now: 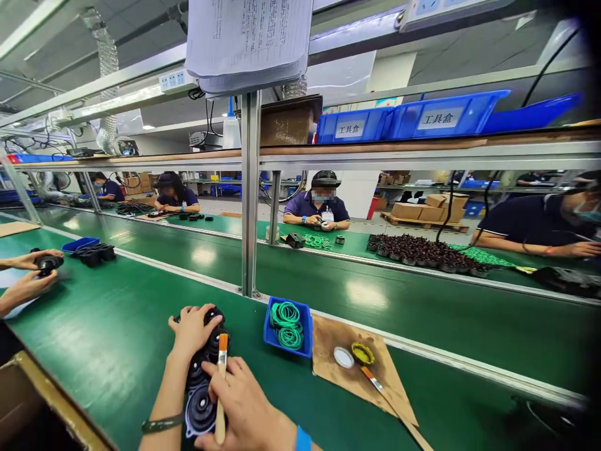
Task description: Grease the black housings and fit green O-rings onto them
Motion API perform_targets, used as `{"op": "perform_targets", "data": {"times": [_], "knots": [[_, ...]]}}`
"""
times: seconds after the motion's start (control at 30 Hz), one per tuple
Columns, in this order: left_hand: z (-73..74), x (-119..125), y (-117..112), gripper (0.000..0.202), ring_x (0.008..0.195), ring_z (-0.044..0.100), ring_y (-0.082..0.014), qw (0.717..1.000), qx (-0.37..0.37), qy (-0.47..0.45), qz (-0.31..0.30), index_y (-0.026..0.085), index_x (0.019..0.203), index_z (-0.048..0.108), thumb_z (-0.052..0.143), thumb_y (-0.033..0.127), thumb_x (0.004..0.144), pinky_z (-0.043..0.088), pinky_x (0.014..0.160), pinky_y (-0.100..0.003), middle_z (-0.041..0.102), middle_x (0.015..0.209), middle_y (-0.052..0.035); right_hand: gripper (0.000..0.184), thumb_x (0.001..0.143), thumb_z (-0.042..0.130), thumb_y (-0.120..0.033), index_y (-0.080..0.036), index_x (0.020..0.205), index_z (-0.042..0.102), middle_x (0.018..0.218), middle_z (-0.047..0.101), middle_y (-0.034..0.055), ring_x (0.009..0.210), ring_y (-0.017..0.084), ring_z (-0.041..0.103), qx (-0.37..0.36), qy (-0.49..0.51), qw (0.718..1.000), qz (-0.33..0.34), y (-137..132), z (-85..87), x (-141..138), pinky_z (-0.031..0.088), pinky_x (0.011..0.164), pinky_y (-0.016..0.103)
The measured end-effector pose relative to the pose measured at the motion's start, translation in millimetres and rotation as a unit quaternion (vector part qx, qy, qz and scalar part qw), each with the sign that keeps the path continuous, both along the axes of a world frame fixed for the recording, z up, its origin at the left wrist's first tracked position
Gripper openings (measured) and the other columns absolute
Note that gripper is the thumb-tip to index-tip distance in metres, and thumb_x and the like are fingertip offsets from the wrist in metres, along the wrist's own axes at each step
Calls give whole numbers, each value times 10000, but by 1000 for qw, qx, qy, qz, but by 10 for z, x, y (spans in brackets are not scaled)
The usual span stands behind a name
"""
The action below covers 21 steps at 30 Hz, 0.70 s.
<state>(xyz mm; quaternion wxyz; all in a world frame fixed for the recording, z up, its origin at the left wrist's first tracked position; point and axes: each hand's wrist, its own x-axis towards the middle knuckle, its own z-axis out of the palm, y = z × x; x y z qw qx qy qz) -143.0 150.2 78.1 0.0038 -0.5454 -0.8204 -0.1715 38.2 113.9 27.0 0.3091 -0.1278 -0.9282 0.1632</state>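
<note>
My left hand point(191, 331) rests with its fingers curled over the far end of a row of round black parts point(201, 382) on the green bench. My right hand point(244, 404) grips a small wooden-handled brush point(221, 382), its orange ferrule and bristles lying against the parts near my left hand. A black band is on my left wrist, a blue one on my right.
A blue bin of green rings point(287, 327) sits just beyond. A cardboard sheet point(357, 376) carries a white lid, a yellow lid and another brush. A co-worker's hands point(32, 272) hold a black part at left. Other workers sit across the conveyor. An upright post point(250, 194) stands ahead.
</note>
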Motion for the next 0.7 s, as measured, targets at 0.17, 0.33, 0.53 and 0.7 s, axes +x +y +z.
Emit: {"op": "perform_targets", "data": {"times": [0.17,0.33,0.53,0.7], "knots": [[203,132,-320,394,1334,500,-338,994,107,6,-18,208,1299,625,419,392,1018,278,1148,-638,588,1408,-146,526,769,725,-634,-237,1069,554,1259,676,128,1189,310,617,-240,158,958,-3,66,477,660,458,1038,452],[-124,264,-893,542,1194,618,-328,965,131,2,-229,368,1272,669,615,656,816,455,1070,-494,709,1259,-62,401,1026,348,-587,-235,1108,521,1054,744,124,885,229,708,-297,255,904,-173,415,797,1705,563,804,381],[-821,529,-921,525,1202,622,-410,947,131,107,-274,377,1375,595,609,405,851,183,1161,-715,715,1216,-144,659,925,371,-776,-180,1065,615,482,485,-60,393,128,437,-322,256,852,-324,790,600,2580,333,390,241],[-713,1021,-806,617,1104,654,-382,933,106,67,-337,398,1353,588,710,301,756,320,1121,-681,704,1136,-123,465,1010,494,-576,-149,884,630,603,526,-62,439,77,463,-342,229,829,-379,983,248,2800,401,433,207]]}}
